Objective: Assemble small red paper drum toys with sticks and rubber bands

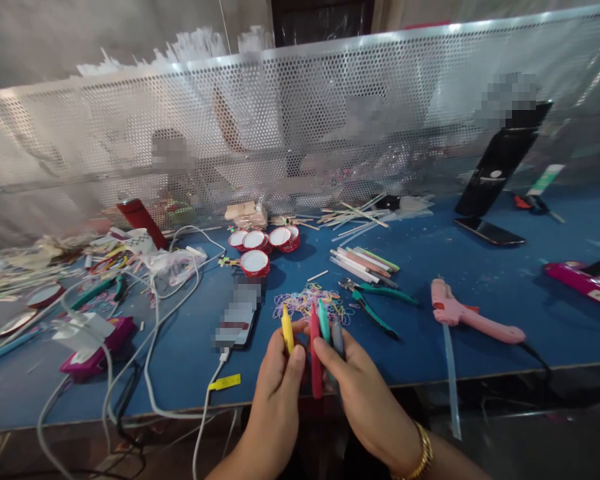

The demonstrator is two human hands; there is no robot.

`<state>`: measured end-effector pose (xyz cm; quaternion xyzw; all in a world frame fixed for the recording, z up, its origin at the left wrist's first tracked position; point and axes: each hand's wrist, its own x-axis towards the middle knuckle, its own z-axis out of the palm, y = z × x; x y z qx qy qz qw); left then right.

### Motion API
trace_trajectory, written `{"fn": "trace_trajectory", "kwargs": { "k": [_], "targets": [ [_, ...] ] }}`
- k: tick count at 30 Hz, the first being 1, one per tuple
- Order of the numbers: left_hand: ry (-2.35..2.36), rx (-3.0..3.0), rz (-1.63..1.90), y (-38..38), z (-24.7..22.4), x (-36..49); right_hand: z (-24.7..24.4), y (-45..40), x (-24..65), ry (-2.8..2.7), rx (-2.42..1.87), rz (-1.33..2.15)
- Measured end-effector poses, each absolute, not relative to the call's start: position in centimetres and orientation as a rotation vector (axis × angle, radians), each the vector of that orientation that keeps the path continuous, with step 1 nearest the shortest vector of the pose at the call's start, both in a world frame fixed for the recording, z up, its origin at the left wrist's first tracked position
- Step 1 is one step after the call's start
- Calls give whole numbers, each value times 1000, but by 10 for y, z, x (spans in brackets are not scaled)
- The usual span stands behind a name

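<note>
Just over the front edge of the blue table, my left hand (pixel 281 380) is closed around a yellow marker (pixel 287 331). Close beside it, my right hand (pixel 353 373) grips a red marker (pixel 315 360), a teal marker (pixel 324 320) and a grey marker (pixel 338 339), with the thumb pressed on them. A pile of small coloured rubber bands (pixel 310 298) lies on the table right beyond my fingertips. Pliers with teal handles (pixel 375 307) rest to the right of the bands, and a bundle of marker-like sticks (pixel 363 265) lies behind them.
A phone (pixel 237 320) with a white cable is left of my hands. Red-rimmed round pieces (pixel 255 263) stand behind it. On the right are a pink glue gun (pixel 473 317) and a black stand (pixel 497 167). Cables and a magenta power strip (pixel 97 353) occupy the left. Perforated metal borders the back.
</note>
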<state>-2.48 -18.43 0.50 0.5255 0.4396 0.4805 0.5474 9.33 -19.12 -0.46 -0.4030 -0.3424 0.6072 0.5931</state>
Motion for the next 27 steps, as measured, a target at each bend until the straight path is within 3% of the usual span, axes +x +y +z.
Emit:
{"fn": "trace_trajectory", "kwargs": {
  "k": [12,20,27],
  "targets": [
    [760,427,1199,-200,0,20,-18,-199,76,-1138,-1283,730],
    [659,578,1163,-194,6,13,3,-206,76,-1491,-1217,291],
    [659,641,1198,-189,10,12,5,-201,74,-1475,-1146,171]
  ]
}}
